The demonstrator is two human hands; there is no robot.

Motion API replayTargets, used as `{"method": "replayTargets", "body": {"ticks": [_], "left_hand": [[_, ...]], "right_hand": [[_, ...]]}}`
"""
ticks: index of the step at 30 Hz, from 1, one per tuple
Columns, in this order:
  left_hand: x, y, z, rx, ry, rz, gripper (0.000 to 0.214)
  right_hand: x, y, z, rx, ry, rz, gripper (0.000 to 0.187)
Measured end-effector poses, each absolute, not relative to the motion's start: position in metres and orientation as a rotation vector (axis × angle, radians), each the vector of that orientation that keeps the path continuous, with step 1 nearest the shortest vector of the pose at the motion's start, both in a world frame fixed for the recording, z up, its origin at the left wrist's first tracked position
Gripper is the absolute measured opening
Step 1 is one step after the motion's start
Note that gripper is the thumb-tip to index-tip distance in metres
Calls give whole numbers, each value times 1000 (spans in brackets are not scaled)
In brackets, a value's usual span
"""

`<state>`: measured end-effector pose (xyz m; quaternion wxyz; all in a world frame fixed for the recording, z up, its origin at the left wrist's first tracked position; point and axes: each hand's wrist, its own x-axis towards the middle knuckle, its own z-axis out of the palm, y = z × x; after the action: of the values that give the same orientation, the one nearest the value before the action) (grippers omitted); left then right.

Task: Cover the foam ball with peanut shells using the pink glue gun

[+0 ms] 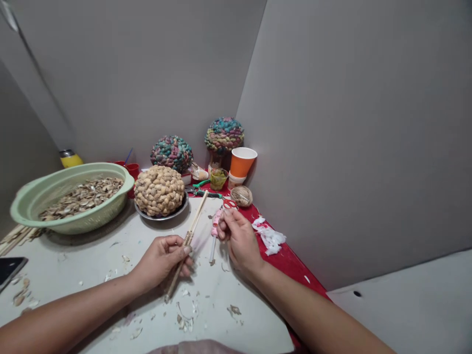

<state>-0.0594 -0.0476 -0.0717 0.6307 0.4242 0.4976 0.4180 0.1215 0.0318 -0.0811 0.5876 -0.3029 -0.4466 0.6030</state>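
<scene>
My left hand (171, 256) is wrapped round a bundle of wooden sticks (199, 212), slanting up and away from me. Brown twine (188, 238) is wound about the middle of the bundle, just above my thumb. My right hand (238, 238) is raised to the right of the sticks, its thumb and fingertips pinched together. Whatever lies in that pinch is too thin or too hidden to make out. Partly behind those fingers, a pink-wrapped tool (215, 230) with a pale shaft lies on the white board (147, 295).
Left, a green basin (84, 221) holds shells. A ball covered in peanut-like shells (159, 191) sits on a metal dish. Behind are two coloured balls (171, 153), an orange cup (243, 162), pliers (208, 194), red scissors (229, 202) and twine (241, 195). White plastic (271, 238) lies right.
</scene>
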Motion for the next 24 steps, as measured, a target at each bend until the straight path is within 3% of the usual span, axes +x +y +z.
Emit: {"method": "replayTargets", "body": {"ticks": [7, 10, 16, 24], "left_hand": [[-79, -44, -49, 1437, 1288, 755, 47], [-99, -49, -30, 1631, 1391, 639, 35], [-154, -75, -11, 1869, 1714, 349, 18], [-199, -99, -21, 1914, 2059, 86, 15]], "right_hand": [[115, 29, -86, -716, -1167, 1436, 64], [116, 31, -89, -734, -1263, 1398, 62], [117, 32, -92, -754, -1312, 1388, 41], [119, 32, -99, -883, -1465, 1373, 55]]}}
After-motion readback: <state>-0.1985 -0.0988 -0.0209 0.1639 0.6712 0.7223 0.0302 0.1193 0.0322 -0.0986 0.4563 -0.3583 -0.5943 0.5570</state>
